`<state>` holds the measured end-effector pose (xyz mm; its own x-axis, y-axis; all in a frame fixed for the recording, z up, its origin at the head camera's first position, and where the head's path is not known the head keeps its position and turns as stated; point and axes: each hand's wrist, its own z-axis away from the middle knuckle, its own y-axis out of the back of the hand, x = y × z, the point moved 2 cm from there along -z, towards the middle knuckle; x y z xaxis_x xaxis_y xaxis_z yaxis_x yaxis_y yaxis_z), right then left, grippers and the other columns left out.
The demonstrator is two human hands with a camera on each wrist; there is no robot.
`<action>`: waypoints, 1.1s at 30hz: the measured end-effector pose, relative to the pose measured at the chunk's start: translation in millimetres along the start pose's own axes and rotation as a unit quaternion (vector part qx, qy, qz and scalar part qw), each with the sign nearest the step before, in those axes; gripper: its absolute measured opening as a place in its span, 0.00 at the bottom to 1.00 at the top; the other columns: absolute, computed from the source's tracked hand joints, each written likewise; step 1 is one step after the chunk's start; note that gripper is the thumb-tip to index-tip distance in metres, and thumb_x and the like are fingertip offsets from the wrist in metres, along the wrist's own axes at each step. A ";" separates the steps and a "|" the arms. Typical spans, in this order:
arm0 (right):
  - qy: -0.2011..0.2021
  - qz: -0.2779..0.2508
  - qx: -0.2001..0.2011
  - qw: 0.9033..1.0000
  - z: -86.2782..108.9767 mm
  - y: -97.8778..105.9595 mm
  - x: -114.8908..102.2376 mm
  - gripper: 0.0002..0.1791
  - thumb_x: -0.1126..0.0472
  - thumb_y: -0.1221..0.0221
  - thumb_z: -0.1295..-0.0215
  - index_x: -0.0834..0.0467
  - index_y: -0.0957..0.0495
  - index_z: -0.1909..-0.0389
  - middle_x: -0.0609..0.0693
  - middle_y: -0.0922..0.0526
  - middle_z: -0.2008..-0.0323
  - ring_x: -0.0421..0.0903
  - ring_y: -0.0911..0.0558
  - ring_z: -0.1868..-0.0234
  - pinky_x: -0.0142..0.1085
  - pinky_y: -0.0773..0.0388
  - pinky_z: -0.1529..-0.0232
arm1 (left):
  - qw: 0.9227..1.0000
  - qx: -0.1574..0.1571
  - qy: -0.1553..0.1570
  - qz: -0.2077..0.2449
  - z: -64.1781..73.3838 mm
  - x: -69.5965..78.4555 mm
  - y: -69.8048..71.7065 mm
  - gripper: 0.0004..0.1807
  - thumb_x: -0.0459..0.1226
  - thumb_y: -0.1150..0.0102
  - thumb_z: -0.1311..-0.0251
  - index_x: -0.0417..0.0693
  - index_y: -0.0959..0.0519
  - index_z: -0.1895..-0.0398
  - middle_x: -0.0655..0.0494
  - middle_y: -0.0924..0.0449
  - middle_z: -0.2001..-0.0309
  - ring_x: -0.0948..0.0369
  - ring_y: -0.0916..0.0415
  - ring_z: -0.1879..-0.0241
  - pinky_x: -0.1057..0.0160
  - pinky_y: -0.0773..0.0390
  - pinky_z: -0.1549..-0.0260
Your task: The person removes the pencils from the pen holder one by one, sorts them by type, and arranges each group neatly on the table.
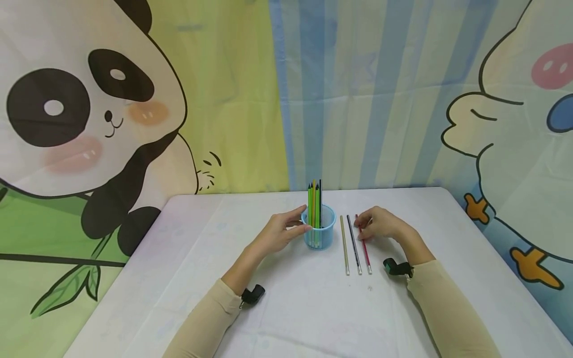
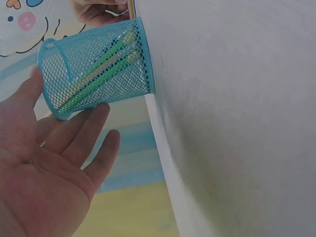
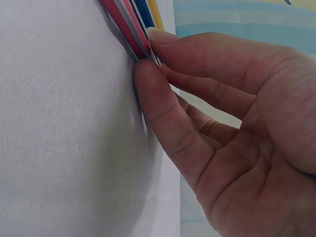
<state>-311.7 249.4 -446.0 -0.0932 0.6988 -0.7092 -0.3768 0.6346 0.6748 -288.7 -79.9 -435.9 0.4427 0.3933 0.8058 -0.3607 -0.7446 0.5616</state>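
Observation:
A light-blue mesh pencil cup (image 1: pixel 329 234) stands upright on the table, holding several green pencils (image 1: pixel 310 201) and other dark and yellow ones. My left hand (image 1: pixel 283 231) holds the cup lightly from its left side, thumb and fingers at either side of the rim (image 2: pixel 42 96). To the right of the cup lie three pencils side by side: a yellow pencil (image 1: pixel 344 246), a dark blue pencil (image 1: pixel 354 246) and a red pencil (image 1: pixel 366 256). My right hand (image 1: pixel 379 224) pinches the red pencil near its far end between thumb and fingertips (image 3: pixel 153 81).
A white cloth covers the table (image 1: pixel 286 308). Behind it hangs a printed curtain (image 1: pixel 233 99) with a panda and other cartoon figures. A small black camera (image 1: pixel 253 294) is on the left wrist and another black camera (image 1: pixel 396 267) on the right.

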 end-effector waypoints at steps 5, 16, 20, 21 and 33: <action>0.003 -0.001 0.006 1.000 0.7 0.9 0.4 0.18 0.64 0.25 0.41 0.62 0.13 0.50 0.56 0.16 0.58 0.47 0.22 0.60 0.35 0.22 0.62 | 1.000 -0.001 0.005 -0.001 0.0 -0.2 -0.2 0.43 0.56 0.37 0.31 0.51 0.37 0.19 0.55 0.30 0.24 0.56 0.18 0.37 0.53 0.20 0.36; 0.058 0.009 0.100 0.993 0.7 6.1 -7.4 0.21 0.63 0.32 0.33 0.68 0.18 0.41 0.64 0.14 0.51 0.49 0.12 0.61 0.37 0.16 0.62 | 1.000 0.001 0.011 -0.011 -0.2 -1.3 -0.8 0.42 0.58 0.37 0.32 0.53 0.37 0.19 0.54 0.28 0.26 0.57 0.18 0.38 0.53 0.21 0.36; 0.088 0.023 0.154 0.984 1.4 5.4 -18.9 0.20 0.59 0.34 0.30 0.63 0.18 0.41 0.63 0.14 0.47 0.54 0.14 0.53 0.43 0.16 0.56 | 1.000 0.001 0.014 -0.016 -0.6 -1.7 -0.7 0.42 0.58 0.37 0.32 0.55 0.37 0.19 0.54 0.29 0.25 0.58 0.18 0.38 0.53 0.21 0.35; 0.095 0.022 0.168 0.981 2.1 5.1 -22.4 0.19 0.58 0.34 0.29 0.62 0.17 0.41 0.62 0.13 0.47 0.55 0.14 0.52 0.45 0.16 0.55 | 1.000 0.001 0.014 -0.016 -0.5 -1.8 -0.7 0.42 0.58 0.37 0.32 0.55 0.37 0.19 0.53 0.29 0.25 0.58 0.18 0.37 0.53 0.21 0.35; 0.208 -0.043 0.277 0.937 10.5 -1.5 -66.4 0.17 0.61 0.34 0.28 0.60 0.17 0.41 0.60 0.13 0.46 0.55 0.13 0.48 0.32 0.14 0.51 | 1.000 0.003 0.003 -0.021 -1.6 -1.4 0.0 0.41 0.56 0.37 0.30 0.52 0.37 0.19 0.51 0.28 0.26 0.56 0.17 0.39 0.53 0.20 0.36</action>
<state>-295.3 205.6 -397.8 -0.4786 0.5214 -0.7065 0.1258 0.8370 0.5325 -290.6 -79.6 -436.8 0.4529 0.4267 0.7828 -0.3368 -0.7310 0.5934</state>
